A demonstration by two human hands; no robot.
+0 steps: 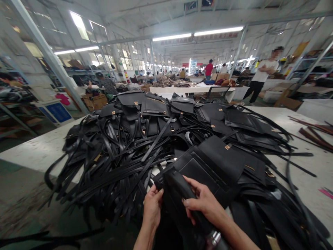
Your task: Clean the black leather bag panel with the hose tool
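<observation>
Head view: both hands at the near edge of the counter [39,152], working one black leather bag [208,166] that lies on the near side of a big heap.

Left hand [152,208]: grip clenched on the bag's near-left edge, fingertips curled over the leather.

Right hand [205,203]: fingers wrapped over a black tool handle [182,189] with a metal collar [214,239] near the wrist; the handle lies angled across the bag's near edge, tip pointing up-left. Grip closed on the handle, thumb side touching the bag.

The bag has a gold clasp [228,147] on its flap, which faces the far side.

The heap of black straps and bag panels [125,146] covers the counter from the near-left edge across to the far side, with loose straps hanging off the near edge. More finished flaps with gold fittings sit stacked at the far side.

Brown leather strips [314,133] lie at the counter's right edge, well apart from the hands.

Background: a person in a white shirt [262,74] and a person in a red shirt [208,69] stand beyond the far counters; can't tell what either is handling.
</observation>
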